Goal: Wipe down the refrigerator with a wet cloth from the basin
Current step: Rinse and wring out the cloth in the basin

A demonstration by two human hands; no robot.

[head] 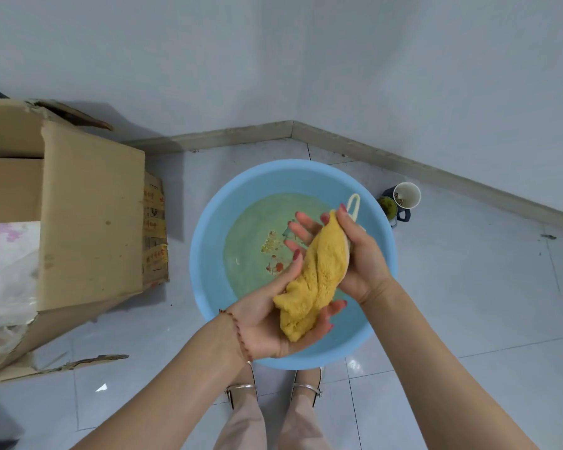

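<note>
Both forearms reach forward above the blue basin (205, 274). Left hand (267, 323) cradles the lower end of the yellow cloth (312, 274), fingers curled beneath it. Right hand (361, 254) grips the upper end, directly beyond the left hand. Below both hands, the basin holds water. Left of the left hand stands a cardboard box (88, 216).

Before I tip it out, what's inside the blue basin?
Shallow water over a printed pattern in the basin. The yellow cloth and both hands, left hand and right hand, hide part of the bottom.
</note>
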